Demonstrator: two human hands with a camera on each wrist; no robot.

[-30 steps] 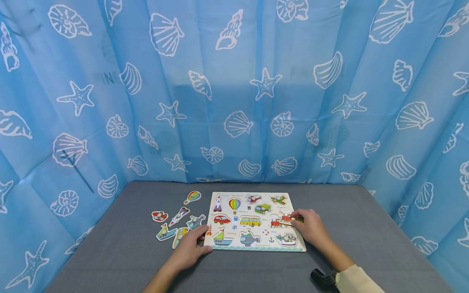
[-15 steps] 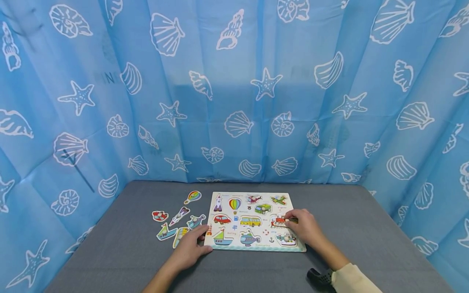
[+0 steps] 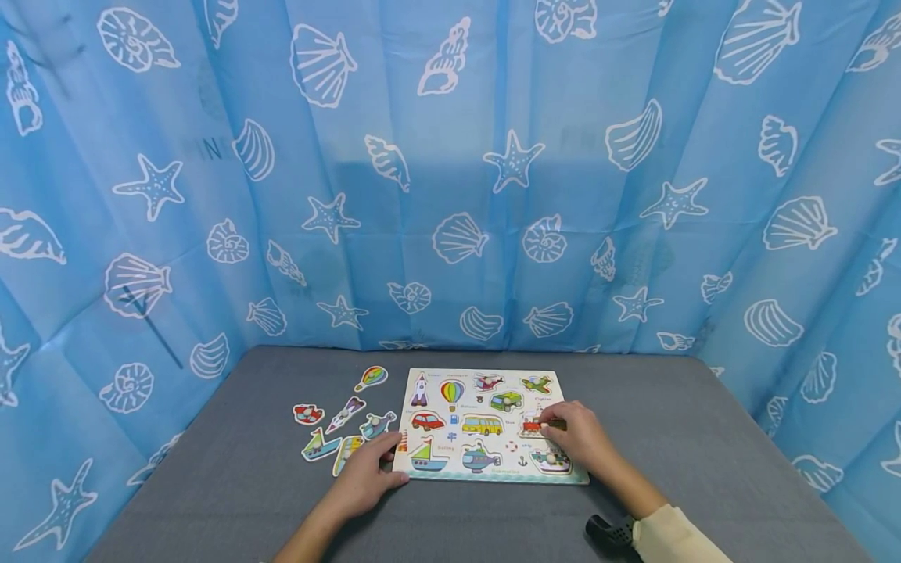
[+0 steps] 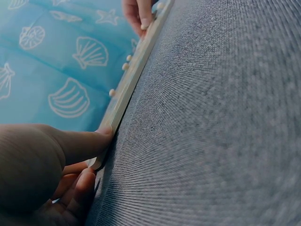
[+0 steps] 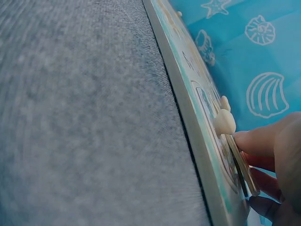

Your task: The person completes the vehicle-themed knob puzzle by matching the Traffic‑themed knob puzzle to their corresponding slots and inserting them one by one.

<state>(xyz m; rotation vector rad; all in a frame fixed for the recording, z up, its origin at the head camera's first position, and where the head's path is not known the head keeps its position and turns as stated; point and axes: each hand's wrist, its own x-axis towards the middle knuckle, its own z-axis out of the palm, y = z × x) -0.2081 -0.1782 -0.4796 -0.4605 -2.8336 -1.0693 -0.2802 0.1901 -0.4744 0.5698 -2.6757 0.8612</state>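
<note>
A wooden peg puzzle board (image 3: pixel 432 397) with vehicle pictures lies flat on the table. My left hand (image 3: pixel 366 473) grips its left edge; in the left wrist view the thumb lies along the board's rim (image 4: pixel 123 101), with fingers curled at its corner. My right hand (image 3: pixel 584 435) pinches a red train puzzle piece (image 3: pixel 531 425) over the train picture, at the board's right side. In the right wrist view this thin wooden piece (image 5: pixel 245 172) tilts against the board, beside a round knob (image 5: pixel 225 122). Whether it sits in its recess, I cannot tell.
Left of the board lie several loose puzzle pieces, among them a balloon (image 3: pixel 371 378), a rocket (image 3: pixel 346 415), a sailboat (image 3: pixel 321 445) and a submarine (image 3: pixel 377 425). A blue shell-print curtain (image 3: pixel 450 180) hangs behind the grey table (image 3: pixel 647 407).
My right hand has moved slightly left with the train piece, bringing it from the right of the train picture to over it. The left hand stays on the board's edge.
</note>
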